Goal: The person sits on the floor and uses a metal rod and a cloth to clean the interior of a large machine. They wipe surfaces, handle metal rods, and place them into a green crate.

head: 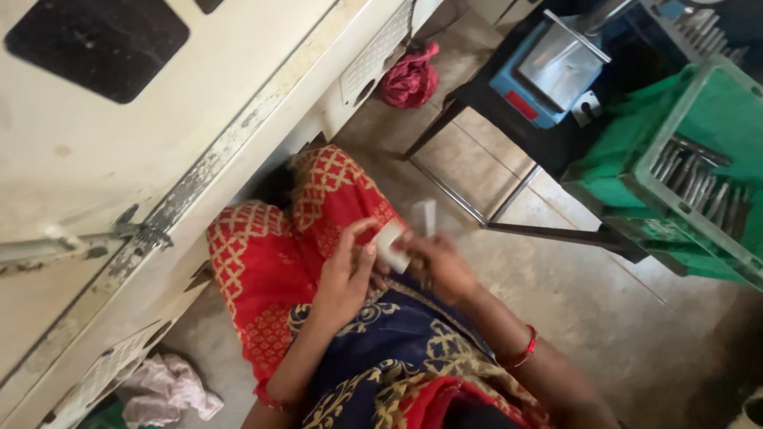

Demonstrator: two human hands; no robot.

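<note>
**A:** While both hands sit low over the lap, the left hand [350, 266] and right hand [437, 266] are pinched together on a small pale flat piece [391, 244], fingers curled narrow around it. There's a second pale piece [424, 216] sticking up just above the right hand, but it's blurry, so I can't tell if that hand grips it or if it's part of the same thing.

**B:** Agreed, both hands are closed on the piece, right above the red patterned cloth [270, 254]. If it's getting checked or cleaned, I'd say hold it by the edges and turn it toward the light, keeping it over the lap so a slip doesn't send it to the floor.

**A:** Good call. The green crate [675, 171] with the metal rods [699, 179] is well apart on the right, next to the blue scale [548, 67] on the dark stand. The cream machine panel [159, 143] is along the left side.
</note>
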